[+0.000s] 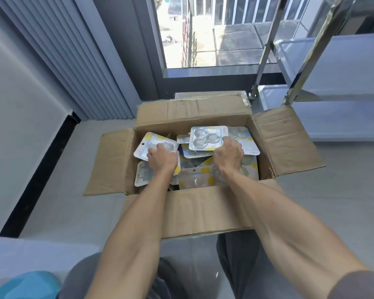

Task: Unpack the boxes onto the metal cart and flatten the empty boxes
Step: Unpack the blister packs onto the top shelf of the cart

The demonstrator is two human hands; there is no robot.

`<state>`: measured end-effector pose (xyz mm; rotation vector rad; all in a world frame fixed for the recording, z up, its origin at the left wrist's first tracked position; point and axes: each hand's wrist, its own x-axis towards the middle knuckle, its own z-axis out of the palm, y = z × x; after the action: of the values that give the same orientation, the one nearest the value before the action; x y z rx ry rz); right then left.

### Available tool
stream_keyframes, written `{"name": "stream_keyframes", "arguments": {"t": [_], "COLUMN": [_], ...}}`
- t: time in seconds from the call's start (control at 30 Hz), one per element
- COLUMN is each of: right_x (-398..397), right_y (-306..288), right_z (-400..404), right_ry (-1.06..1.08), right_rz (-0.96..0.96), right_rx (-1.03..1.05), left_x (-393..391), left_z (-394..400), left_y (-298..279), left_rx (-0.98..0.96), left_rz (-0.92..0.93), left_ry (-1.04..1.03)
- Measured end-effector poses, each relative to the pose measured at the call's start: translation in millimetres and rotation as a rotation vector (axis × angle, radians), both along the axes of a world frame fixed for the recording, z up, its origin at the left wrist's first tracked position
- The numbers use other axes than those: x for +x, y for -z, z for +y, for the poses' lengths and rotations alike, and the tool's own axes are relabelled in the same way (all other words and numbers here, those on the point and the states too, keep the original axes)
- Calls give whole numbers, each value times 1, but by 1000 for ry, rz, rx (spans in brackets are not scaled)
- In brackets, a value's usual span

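Both hands, left (162, 159) and right (228, 155), clamp curled fingers on packs (205, 138) in the box (192, 209): probably light, slippery blisters, best pinched by card edges.

— What is the cardboard box (194, 210) like?
— Brown and creased; it sits on the floor with all four flaps folded outward, and blister packs fill it in a loose heap.
— And the packs?
— Flat cards with yellow dots under clear plastic bubbles; the left pack (153, 145) lies tilted at the box's left side, the right pack (205, 138) is raised above the heap near the far wall, its bubbles facing up.
— The metal cart (324, 67)?
— Shiny steel posts and pale shelves; it stands just beside the box's right flap, toward the window.
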<state>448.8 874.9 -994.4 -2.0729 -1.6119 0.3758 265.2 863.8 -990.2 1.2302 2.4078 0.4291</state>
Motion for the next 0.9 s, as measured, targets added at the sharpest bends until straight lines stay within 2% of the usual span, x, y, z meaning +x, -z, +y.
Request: {"name": "stream_keyframes", "arguments": {"t": [0.1, 0.2, 0.27, 0.33, 0.37, 0.47, 0.53, 0.6, 0.7, 0.77, 0.9], "right_x": [5, 17, 16, 8, 3, -15, -24, -28, -21, -13, -4], "right_y": [7, 13, 13, 6, 3, -4, -2, 2, 0, -3, -7], "right_z": [16, 26, 30, 34, 36, 39, 40, 41, 44, 46, 40], "right_ry": [-17, -75, -85, -125, -174, -294, -241, -201, -217, -247, -281], "right_rz": [-66, -90, -178, -239, -233, -182, -94, -23, 46, 32, -35], "right_rx": [-22, -185, -194, -128, -109, -134, -139, -114, -83, -83, -82], "left_x": [-4, -15, -17, -14, -11, -2, 1, -1, -13, -22, -33], "left_z": [3, 7, 9, 13, 14, 17, 14, 10, 3, -2, -1], "left_y": [1, 4, 4, 7, 8, 10, 8, 12, 17, 16, 9], "left_rx": [32, 30, 45, 73, 81, 32, 57, 97, 192, 212, 130], "left_rz": [-101, -111, 14, 238, 287, 197, 124, 97, 61, 4, -59], "left_ry": [-256, -364, -325, -129, -31, -24, -62, -16, -15, -108, -240]}}
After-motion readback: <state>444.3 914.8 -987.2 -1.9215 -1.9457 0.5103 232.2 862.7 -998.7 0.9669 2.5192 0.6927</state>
